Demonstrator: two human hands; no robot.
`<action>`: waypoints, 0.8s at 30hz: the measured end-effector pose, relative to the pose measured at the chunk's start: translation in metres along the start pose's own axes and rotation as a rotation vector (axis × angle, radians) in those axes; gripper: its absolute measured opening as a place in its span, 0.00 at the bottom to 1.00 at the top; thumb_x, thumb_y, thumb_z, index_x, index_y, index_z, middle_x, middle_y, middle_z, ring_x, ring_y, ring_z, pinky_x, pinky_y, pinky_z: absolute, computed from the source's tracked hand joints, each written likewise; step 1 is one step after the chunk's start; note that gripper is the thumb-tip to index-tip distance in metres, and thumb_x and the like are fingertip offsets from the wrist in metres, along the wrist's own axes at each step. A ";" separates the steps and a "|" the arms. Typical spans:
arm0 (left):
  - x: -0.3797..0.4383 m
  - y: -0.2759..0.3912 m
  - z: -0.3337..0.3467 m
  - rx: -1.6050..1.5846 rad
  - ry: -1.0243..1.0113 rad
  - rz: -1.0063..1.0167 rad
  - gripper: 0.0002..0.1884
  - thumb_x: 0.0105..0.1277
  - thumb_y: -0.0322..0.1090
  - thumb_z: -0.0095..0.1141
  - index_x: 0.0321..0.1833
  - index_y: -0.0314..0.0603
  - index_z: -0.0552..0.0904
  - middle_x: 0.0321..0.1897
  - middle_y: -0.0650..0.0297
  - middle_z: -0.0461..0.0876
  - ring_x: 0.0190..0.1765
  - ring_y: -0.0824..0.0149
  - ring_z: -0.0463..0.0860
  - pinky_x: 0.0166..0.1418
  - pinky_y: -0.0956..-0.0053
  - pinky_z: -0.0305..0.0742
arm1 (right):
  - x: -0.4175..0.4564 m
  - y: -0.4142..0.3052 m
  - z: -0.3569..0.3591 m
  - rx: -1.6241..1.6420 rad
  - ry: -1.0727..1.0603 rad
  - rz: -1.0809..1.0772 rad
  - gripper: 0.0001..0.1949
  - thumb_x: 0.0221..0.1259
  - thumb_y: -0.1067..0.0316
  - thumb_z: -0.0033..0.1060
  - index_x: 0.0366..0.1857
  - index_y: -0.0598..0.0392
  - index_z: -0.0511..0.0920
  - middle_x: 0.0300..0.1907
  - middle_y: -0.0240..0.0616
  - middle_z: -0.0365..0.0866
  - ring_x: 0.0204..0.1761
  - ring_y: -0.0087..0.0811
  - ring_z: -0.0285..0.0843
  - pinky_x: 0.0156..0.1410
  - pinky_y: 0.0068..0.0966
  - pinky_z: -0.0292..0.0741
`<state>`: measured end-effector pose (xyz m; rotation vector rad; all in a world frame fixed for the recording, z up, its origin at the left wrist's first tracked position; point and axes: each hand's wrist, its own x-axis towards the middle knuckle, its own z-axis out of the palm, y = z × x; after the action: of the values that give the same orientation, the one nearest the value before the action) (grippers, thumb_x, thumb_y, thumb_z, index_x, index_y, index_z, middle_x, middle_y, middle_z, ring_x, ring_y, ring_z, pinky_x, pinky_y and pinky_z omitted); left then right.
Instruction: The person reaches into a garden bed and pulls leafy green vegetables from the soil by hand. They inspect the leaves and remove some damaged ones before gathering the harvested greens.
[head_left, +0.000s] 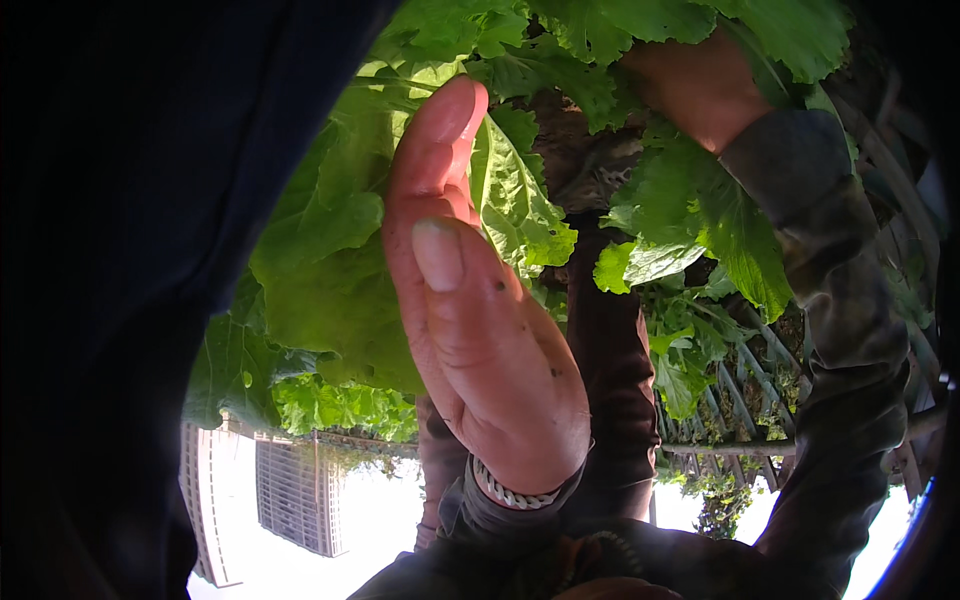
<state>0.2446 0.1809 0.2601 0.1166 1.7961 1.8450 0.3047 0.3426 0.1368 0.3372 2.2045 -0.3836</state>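
Observation:
Close before the camera is my left hand (487, 315), with a chain bracelet (514, 491) at its wrist. Its fingers lie together, slightly bent, and the thumb rests in front of them. Broad leaves of a green vegetable (337, 277) spread behind it. A pale ribbed leaf (517, 195) shows just past its fingers; whether they pinch anything is hidden. At upper right my right hand (694, 86) reaches in among more leaves (697, 217). Foliage covers its fingers, leaving mainly the wrist side visible below a dark sleeve (847, 300).
The surroundings appear upside down. Trousered legs (611, 360) stand behind the leaves, near bare soil (574, 142). A slatted fence (750, 397) carries climbing plants at right. Dark cloth (112, 300) blocks the left side. Tall buildings (292, 487) show in the distance.

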 end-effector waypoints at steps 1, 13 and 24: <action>-0.001 -0.005 -0.006 -0.024 -0.035 0.051 0.26 0.85 0.48 0.27 0.60 0.30 0.74 0.72 0.43 0.70 0.74 0.47 0.70 0.82 0.48 0.53 | -0.008 -0.003 0.009 0.066 0.177 -0.020 0.14 0.67 0.68 0.56 0.53 0.54 0.84 0.47 0.44 0.87 0.48 0.44 0.86 0.58 0.35 0.81; -0.001 -0.018 -0.026 0.069 -0.067 0.056 0.28 0.85 0.50 0.26 0.65 0.32 0.74 0.73 0.45 0.71 0.74 0.48 0.71 0.78 0.51 0.57 | 0.005 0.013 0.058 -0.027 0.193 -0.228 0.07 0.58 0.67 0.63 0.39 0.49 0.86 0.40 0.42 0.86 0.47 0.47 0.85 0.52 0.41 0.81; 0.000 -0.001 0.005 0.327 0.171 -0.186 0.29 0.82 0.43 0.34 0.74 0.23 0.65 0.69 0.43 0.74 0.73 0.55 0.72 0.80 0.59 0.54 | 0.009 0.012 0.077 -0.033 0.253 -0.329 0.03 0.53 0.70 0.63 0.29 0.54 0.84 0.36 0.44 0.85 0.45 0.47 0.85 0.49 0.40 0.82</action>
<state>0.2476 0.1852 0.2597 -0.0873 2.1381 1.4594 0.3580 0.3254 0.0822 0.0008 2.5188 -0.5045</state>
